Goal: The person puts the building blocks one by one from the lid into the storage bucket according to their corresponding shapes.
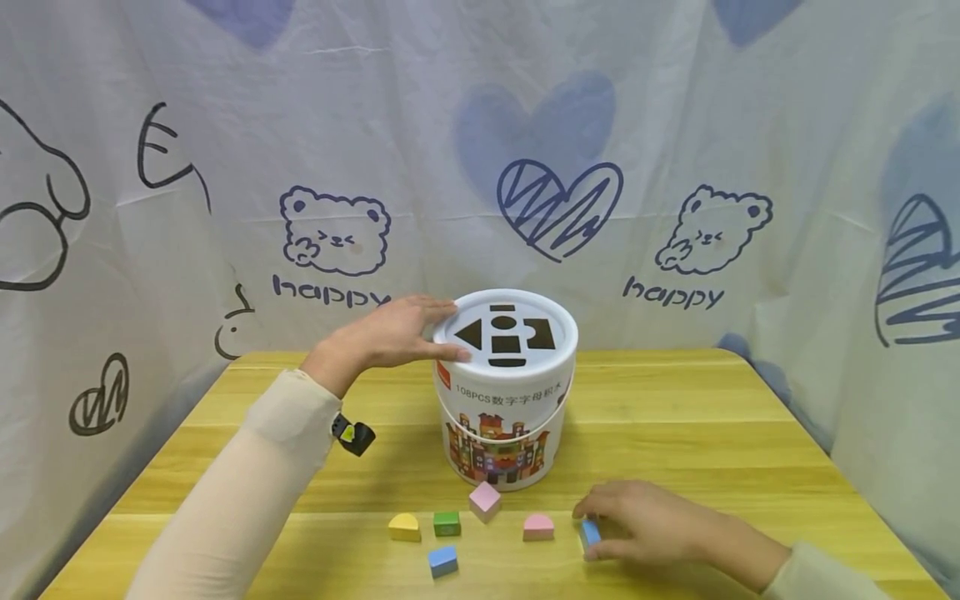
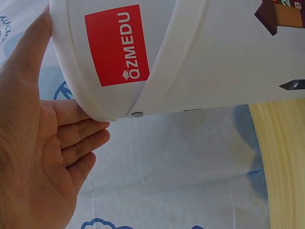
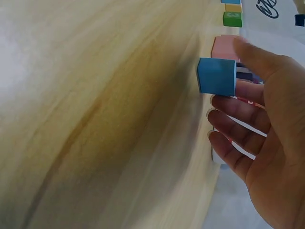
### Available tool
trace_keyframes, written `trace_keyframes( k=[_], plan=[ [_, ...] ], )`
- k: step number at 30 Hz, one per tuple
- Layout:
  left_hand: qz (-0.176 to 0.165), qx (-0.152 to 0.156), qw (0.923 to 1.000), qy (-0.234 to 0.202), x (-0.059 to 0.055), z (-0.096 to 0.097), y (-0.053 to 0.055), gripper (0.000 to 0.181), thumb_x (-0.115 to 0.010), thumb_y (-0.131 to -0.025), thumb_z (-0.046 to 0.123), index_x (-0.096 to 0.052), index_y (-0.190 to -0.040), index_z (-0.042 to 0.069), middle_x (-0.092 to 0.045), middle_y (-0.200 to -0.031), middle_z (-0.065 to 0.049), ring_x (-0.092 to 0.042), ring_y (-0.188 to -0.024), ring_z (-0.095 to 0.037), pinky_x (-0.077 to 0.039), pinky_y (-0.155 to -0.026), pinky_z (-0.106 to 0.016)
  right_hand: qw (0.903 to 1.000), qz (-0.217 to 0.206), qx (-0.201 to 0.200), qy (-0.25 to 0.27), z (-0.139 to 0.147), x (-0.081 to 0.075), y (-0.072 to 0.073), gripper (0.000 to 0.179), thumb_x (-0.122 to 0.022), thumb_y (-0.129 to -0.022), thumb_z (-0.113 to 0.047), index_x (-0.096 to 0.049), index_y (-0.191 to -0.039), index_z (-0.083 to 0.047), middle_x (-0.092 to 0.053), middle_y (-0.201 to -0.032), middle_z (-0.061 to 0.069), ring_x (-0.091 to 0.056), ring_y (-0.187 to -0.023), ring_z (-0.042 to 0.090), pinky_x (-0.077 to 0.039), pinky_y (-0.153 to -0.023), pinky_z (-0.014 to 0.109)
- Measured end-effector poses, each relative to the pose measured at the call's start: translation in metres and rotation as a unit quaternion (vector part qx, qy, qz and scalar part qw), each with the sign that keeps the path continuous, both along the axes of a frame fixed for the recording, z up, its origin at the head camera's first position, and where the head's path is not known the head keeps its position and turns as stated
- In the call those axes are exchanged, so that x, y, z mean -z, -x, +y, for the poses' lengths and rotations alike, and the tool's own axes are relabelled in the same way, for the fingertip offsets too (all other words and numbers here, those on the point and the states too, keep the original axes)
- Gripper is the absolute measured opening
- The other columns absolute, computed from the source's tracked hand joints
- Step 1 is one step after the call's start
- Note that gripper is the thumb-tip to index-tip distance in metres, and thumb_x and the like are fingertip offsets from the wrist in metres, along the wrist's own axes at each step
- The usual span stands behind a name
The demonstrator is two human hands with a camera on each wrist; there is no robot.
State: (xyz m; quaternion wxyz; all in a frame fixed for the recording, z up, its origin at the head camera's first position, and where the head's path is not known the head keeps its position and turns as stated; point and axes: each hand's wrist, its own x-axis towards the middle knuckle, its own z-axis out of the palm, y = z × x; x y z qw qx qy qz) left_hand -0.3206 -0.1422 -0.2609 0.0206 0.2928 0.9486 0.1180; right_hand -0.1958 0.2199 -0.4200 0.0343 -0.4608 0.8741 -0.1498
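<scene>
A white bucket (image 1: 501,408) stands upright, with shaped holes in its lid (image 1: 562,350). My left hand (image 1: 397,332) rests against the lid's rim at its left side, fingers nearly straight and thumb over the edge. In the left wrist view the left hand (image 2: 47,138) touches the bucket (image 2: 214,62) beside a red label. At the front right, my right hand (image 1: 648,523) pinches a blue block (image 1: 591,535) between thumb and fingers, low over the table. The right wrist view shows that blue block (image 3: 217,76) at the thumb and index finger of the right hand (image 3: 271,124).
On the wooden table (image 1: 675,417), before the bucket, lie a pink cube (image 1: 485,502), a pink half-round block (image 1: 537,527), a green block (image 1: 447,524), a yellow half-round block (image 1: 405,527) and another blue block (image 1: 443,562). A printed curtain (image 1: 435,167) hangs behind.
</scene>
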Motion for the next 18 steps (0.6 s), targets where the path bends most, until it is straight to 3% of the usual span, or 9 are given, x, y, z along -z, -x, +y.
trace_keyframes(
  k=[10, 18],
  plan=[
    [-0.004, -0.002, 1.0, -0.001, -0.0001, -0.0002, -0.0009, 0.1, -0.054, -0.079, 0.079, -0.036, -0.152, 0.012, -0.033, -0.157, -0.007, -0.025, -0.144, -0.031, -0.019, -0.117, -0.052, 0.9996, 0.014, -0.023, 0.001, 0.0024, 0.002, 0.0005, 0.031, -0.061, -0.096, -0.042, -0.067, -0.114, -0.018, -0.063, -0.106, -0.013, -0.057, -0.093, 0.0, -0.055, -0.081, 0.028],
    [-0.001, -0.004, 0.9999, -0.012, 0.0015, 0.0, -0.0002, 0.102, -0.055, -0.078, 0.079, -0.037, -0.152, 0.011, -0.035, -0.155, -0.009, -0.029, -0.142, -0.031, -0.021, -0.116, -0.053, 0.9992, 0.001, -0.039, -0.004, 0.0045, 0.0026, 0.0011, 0.027, -0.062, -0.097, -0.026, -0.065, -0.122, -0.018, -0.062, -0.108, -0.013, -0.057, -0.093, 0.0, -0.055, -0.079, 0.027]
  ],
)
